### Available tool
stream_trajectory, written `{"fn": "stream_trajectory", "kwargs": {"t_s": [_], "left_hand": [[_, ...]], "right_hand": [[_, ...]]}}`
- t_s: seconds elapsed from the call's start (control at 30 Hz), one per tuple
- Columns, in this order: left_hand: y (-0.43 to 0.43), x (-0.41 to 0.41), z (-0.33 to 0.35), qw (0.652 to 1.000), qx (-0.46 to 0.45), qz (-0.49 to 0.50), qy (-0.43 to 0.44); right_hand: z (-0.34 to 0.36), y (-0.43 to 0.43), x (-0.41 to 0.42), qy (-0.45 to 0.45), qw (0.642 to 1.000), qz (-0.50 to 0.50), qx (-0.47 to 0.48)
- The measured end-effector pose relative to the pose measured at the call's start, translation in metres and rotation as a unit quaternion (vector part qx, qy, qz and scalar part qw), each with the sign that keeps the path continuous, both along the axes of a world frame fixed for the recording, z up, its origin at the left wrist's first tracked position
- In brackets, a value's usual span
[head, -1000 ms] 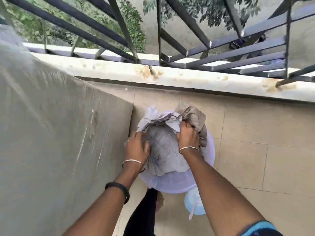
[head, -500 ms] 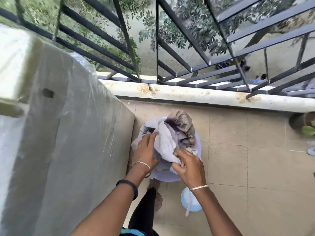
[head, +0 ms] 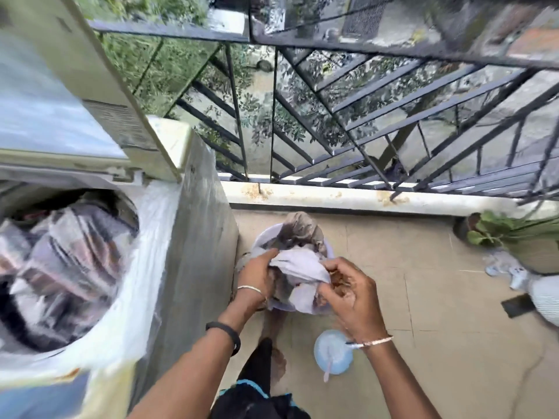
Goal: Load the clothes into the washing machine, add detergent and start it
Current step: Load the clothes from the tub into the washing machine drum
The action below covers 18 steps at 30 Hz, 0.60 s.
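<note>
Left hand (head: 254,279) and right hand (head: 348,293) both curled tight into the pale, crumpled garment (head: 298,266), bunching it over the round plastic basin (head: 260,235) on the floor; washing machine (head: 196,252) stands at nine o'clock, lid up, drum heaped with soft striped fabric (head: 69,261); left hand's nearer, so I'd expect a lift up and leftward.

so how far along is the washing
Done: the open washing machine already holds clothes. In hand: the left hand and right hand grip a pale cloth over the basin, which holds more. Left: the rest of the load, detergent, starting.
</note>
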<state>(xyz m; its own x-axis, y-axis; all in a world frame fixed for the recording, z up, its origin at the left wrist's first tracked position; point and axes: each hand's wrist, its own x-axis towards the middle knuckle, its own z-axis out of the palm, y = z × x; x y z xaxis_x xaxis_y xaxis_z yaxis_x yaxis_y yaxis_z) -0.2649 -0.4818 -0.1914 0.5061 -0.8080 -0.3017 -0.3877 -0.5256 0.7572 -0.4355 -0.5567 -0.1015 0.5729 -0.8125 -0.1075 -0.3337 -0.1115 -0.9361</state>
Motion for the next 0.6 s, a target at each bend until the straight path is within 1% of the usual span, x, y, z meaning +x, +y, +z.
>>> {"fn": "stream_trajectory", "kwargs": {"t_s": [0.1, 0.23, 0.3, 0.4, 0.43, 0.5, 0.6], "left_hand": [[0.008, 0.001, 0.045, 0.997, -0.038, 0.066, 0.010], [0.025, 0.004, 0.107, 0.990, -0.104, 0.096, -0.005], [0.034, 0.008, 0.142, 0.985, -0.138, 0.100, -0.013], [0.044, 0.018, 0.199, 0.971, -0.214, 0.103, 0.017], [0.047, 0.023, 0.215, 0.965, -0.238, 0.111, 0.015], [0.054, 0.032, 0.251, 0.951, -0.285, 0.120, 0.011], [0.061, 0.043, 0.302, 0.925, -0.357, 0.116, 0.063]], "right_hand": [[0.035, 0.009, -0.008, -0.029, 0.999, -0.030, 0.001], [0.062, 0.017, -0.027, -0.033, 0.998, -0.055, 0.019], [0.072, 0.022, -0.038, -0.019, 0.999, -0.024, 0.033], [0.077, 0.034, -0.045, 0.007, 0.997, 0.027, 0.067], [0.077, 0.040, -0.043, 0.013, 0.996, 0.048, 0.074], [0.076, 0.050, -0.034, 0.036, 0.994, 0.086, 0.049], [0.065, 0.065, -0.013, 0.075, 0.992, 0.098, -0.007]]}}
